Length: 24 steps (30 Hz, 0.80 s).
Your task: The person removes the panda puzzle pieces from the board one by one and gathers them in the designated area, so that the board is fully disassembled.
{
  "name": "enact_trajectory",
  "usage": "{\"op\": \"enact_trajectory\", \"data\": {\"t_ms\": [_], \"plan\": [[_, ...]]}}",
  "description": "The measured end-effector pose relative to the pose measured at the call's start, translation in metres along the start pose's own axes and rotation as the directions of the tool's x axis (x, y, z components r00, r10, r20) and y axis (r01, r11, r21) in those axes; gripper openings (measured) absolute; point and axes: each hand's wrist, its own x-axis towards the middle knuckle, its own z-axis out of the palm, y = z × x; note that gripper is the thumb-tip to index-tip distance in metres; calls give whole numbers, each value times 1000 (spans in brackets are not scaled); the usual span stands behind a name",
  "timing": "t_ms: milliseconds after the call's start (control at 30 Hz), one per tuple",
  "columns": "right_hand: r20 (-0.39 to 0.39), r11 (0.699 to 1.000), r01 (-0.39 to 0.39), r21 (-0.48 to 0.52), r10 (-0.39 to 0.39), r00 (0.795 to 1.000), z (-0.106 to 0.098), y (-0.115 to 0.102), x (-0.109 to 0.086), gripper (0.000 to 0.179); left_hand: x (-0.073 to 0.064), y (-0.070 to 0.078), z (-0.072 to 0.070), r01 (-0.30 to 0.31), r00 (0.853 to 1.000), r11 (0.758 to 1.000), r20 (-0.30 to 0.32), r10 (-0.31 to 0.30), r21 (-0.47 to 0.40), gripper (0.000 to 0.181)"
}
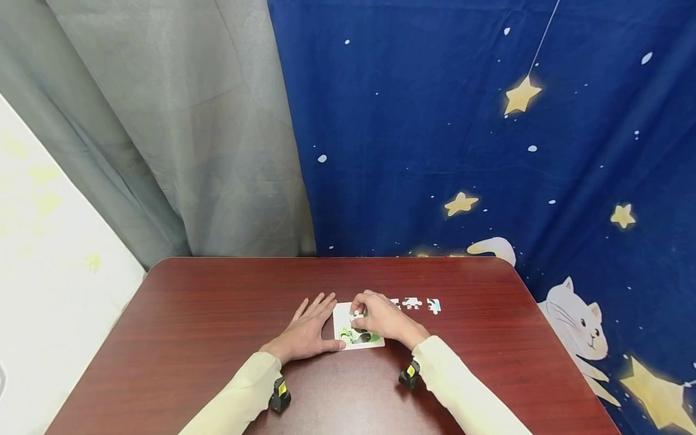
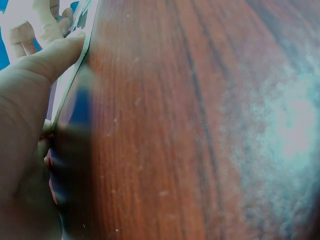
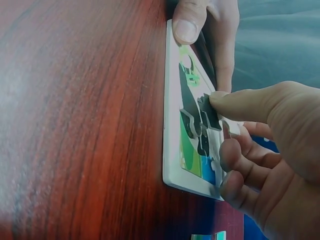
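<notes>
A white-rimmed puzzle board (image 1: 341, 314) with a green, black and white picture lies on the table between the two hands. My left hand (image 1: 307, 332) is spread flat at its left side, and the thumb rests on the board's near left corner. Over the board, my right hand (image 1: 383, 315) pinches a dark puzzle piece (image 3: 210, 112) between thumb and fingers. That piece is tilted just above the picture; whether it touches the board I cannot tell. Part of the board's far right side is hidden under the right hand.
Loose puzzle pieces lie right of the board: a white one (image 1: 412, 303), a white and teal one (image 1: 434, 306), and another (image 1: 395, 301) partly behind the right hand. The reddish-brown table (image 1: 217, 320) ends at a grey curtain (image 1: 239, 181) and a blue starry curtain (image 1: 391, 151).
</notes>
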Motion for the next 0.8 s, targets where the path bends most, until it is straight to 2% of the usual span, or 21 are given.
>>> {"op": "enact_trajectory", "data": {"t_ms": [167,333,800], "plan": [[21,999,1,51,-2,1000,-1,-1,-2,18,0,0,0,-2,1000,1000,-1,2,-2,105],[60,997,20,75,-24,998,-1,-2,-7,22,0,0,0,-1,1000,1000,-2,1,-3,105],[112,989,-13,148,-4,994,-3,-1,-11,18,1,1,0,7,1000,1000,3,-7,-4,105]]}}
